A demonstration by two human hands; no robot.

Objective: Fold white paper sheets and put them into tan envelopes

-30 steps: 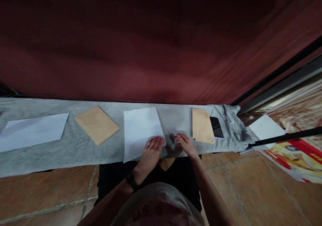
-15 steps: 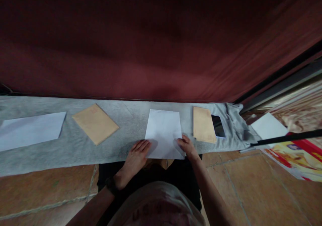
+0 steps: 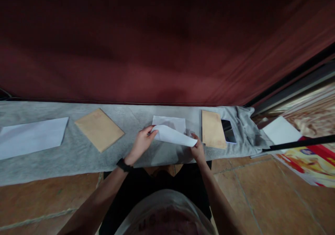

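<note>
A white sheet of paper (image 3: 171, 132) lies on the grey cloth (image 3: 78, 154) in front of me, its near edge lifted and curled over toward the far edge. My left hand (image 3: 142, 142) pinches the sheet's lifted left corner. My right hand (image 3: 197, 148) pinches the lifted right corner. A black band sits on my left wrist.
A brown envelope (image 3: 99, 128) and another white sheet (image 3: 31, 135) lie to the left on the cloth. A second brown envelope (image 3: 213, 129) and a dark phone (image 3: 228, 131) lie to the right. A dark red curtain hangs behind. White paper (image 3: 281, 130) and a colourful print lie on the tiled floor at right.
The sheet slid right from its tilted position until it lay straight in front of me. Both hands then took its near corners and raised that edge over toward the far side.
</note>
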